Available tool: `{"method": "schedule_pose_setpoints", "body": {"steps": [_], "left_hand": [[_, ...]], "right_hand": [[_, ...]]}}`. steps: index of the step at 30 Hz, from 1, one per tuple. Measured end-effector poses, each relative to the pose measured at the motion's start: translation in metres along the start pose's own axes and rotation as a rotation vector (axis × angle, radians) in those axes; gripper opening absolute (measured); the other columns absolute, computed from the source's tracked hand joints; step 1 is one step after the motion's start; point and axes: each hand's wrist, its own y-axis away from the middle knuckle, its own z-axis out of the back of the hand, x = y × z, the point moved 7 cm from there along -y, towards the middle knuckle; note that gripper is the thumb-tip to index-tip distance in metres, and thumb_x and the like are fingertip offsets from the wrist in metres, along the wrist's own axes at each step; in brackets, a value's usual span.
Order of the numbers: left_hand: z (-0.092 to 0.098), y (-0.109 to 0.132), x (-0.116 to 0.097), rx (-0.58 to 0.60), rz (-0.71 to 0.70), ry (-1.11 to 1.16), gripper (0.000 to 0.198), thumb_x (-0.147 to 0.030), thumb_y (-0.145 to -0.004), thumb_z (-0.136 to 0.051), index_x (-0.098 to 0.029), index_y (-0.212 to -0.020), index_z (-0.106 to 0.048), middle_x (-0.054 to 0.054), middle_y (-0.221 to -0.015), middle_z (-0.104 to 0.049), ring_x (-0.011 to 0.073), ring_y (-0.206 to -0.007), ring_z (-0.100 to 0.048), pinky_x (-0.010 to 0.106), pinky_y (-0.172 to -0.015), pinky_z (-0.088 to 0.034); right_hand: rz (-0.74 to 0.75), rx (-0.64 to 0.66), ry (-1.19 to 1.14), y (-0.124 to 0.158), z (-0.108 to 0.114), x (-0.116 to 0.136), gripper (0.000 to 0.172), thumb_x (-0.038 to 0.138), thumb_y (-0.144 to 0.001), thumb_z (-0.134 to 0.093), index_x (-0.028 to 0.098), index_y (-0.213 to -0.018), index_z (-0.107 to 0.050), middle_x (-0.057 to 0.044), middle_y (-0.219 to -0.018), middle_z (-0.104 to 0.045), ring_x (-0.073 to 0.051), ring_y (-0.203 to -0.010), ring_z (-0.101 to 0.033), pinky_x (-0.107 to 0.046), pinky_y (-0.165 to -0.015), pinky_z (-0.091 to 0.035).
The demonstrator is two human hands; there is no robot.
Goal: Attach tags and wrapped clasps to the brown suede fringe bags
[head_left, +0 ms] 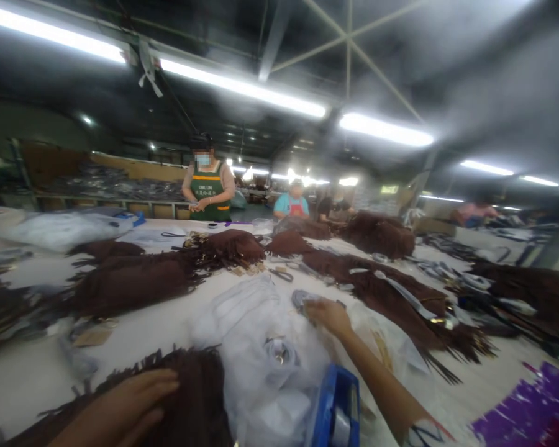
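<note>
My left hand [133,400] lies with fingers stretched over a dark brown fringed piece [190,391] at the bottom left. Out over the table, my right hand [328,315] has its fingers bent round the edge of a grey coiled strap [300,299]; blur softens its fingertips. Between the hands spreads a heap of thin white plastic bags [256,347]. On that heap rests a pale coiled strap with a metal fitting [279,352]. A blue tape dispenser [338,406] stands below my right forearm.
More brown fringed pieces [135,282] lie across the white table [168,329], with further ones [377,285] to the right. Purple plastic [526,406] covers the lower right corner. A person in a green apron [210,192] stands across the table, and other people are farther back.
</note>
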Motion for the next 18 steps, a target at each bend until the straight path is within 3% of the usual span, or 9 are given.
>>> {"method": "schedule_pose_setpoints", "body": {"steps": [2,5,7,9,10,11,14,16,18], "left_hand": [[0.015,-0.032,-0.024,0.025,0.063,0.165,0.036,-0.047,-0.093,-0.049,-0.036,-0.124,-0.065,-0.001,-0.130,-0.064,0.0268,-0.120,-0.058,0.038,-0.106,-0.045],[0.019,-0.084,-0.064,-0.004,0.131,0.499,0.050,-0.045,-0.095,-0.049,-0.023,-0.140,-0.049,0.006,-0.102,-0.070,0.0234,-0.091,-0.066,0.036,-0.083,-0.055],[0.002,-0.111,-0.093,0.070,0.085,0.782,0.082,-0.042,-0.085,-0.065,-0.023,-0.153,-0.024,0.013,-0.124,-0.062,0.0187,-0.082,-0.066,0.029,-0.068,-0.055],[-0.020,-0.125,-0.111,0.168,0.095,0.995,0.106,-0.037,-0.074,-0.076,-0.033,-0.155,-0.009,0.020,-0.155,-0.027,0.0149,-0.077,-0.066,0.025,-0.057,-0.052],[-0.031,-0.127,-0.118,0.237,0.100,1.071,0.108,-0.035,-0.070,-0.080,-0.034,-0.155,-0.012,0.021,-0.157,-0.022,0.0144,-0.075,-0.067,0.025,-0.055,-0.052],[-0.040,-0.124,-0.124,0.315,0.102,1.128,0.103,-0.035,-0.067,-0.081,-0.031,-0.152,-0.023,0.022,-0.155,-0.027,0.0144,-0.073,-0.067,0.025,-0.054,-0.052],[-0.049,-0.095,-0.127,0.508,0.101,1.211,0.057,-0.038,-0.068,-0.081,-0.014,-0.117,-0.064,0.016,-0.112,-0.067,0.0139,-0.065,-0.066,0.024,-0.057,-0.051],[-0.038,-0.069,-0.111,0.502,0.149,1.219,0.038,-0.042,-0.072,-0.077,-0.010,-0.091,-0.070,0.009,-0.083,-0.070,0.0125,-0.058,-0.063,0.022,-0.054,-0.048],[-0.020,-0.041,-0.083,0.401,0.229,1.194,0.034,-0.044,-0.074,-0.073,-0.011,-0.083,-0.070,0.004,-0.071,-0.067,0.0110,-0.052,-0.060,0.021,-0.050,-0.045]], "right_hand": [[0.047,-0.042,-0.148,0.011,0.016,0.017,0.025,0.040,-0.091,-0.061,0.015,-0.089,-0.064,-0.001,-0.083,-0.065,-0.016,-0.076,-0.062,-0.031,-0.072,-0.050],[0.130,-0.026,-0.382,0.037,0.026,0.058,0.031,0.047,-0.086,-0.057,0.017,-0.084,-0.060,0.003,-0.063,-0.058,-0.013,-0.057,-0.054,-0.025,-0.056,-0.044],[0.181,0.028,-0.514,0.060,0.024,0.090,0.035,0.053,-0.081,-0.060,0.018,-0.081,-0.059,0.005,-0.056,-0.054,-0.011,-0.050,-0.049,-0.024,-0.051,-0.040],[0.223,0.094,-0.614,0.082,0.019,0.123,0.038,0.055,-0.076,-0.064,0.018,-0.081,-0.059,0.004,-0.056,-0.054,-0.010,-0.048,-0.048,-0.023,-0.049,-0.038],[0.239,0.127,-0.651,0.093,0.016,0.138,0.038,0.054,-0.075,-0.065,0.017,-0.083,-0.060,0.004,-0.057,-0.055,-0.010,-0.048,-0.048,-0.023,-0.049,-0.038],[0.252,0.157,-0.682,0.103,0.014,0.152,0.038,0.053,-0.075,-0.066,0.017,-0.086,-0.061,0.003,-0.058,-0.056,-0.010,-0.049,-0.049,-0.022,-0.049,-0.039],[0.275,0.216,-0.731,0.123,0.004,0.183,0.039,0.051,-0.077,-0.066,0.015,-0.094,-0.063,0.000,-0.069,-0.061,-0.010,-0.053,-0.051,-0.023,-0.053,-0.043],[0.271,0.215,-0.736,0.128,-0.007,0.191,0.039,0.051,-0.079,-0.064,0.016,-0.097,-0.062,-0.002,-0.076,-0.064,-0.010,-0.057,-0.053,-0.024,-0.056,-0.045],[0.253,0.201,-0.712,0.129,-0.025,0.192,0.039,0.052,-0.081,-0.061,0.017,-0.098,-0.059,-0.002,-0.076,-0.064,-0.011,-0.059,-0.055,-0.025,-0.058,-0.047]]}}
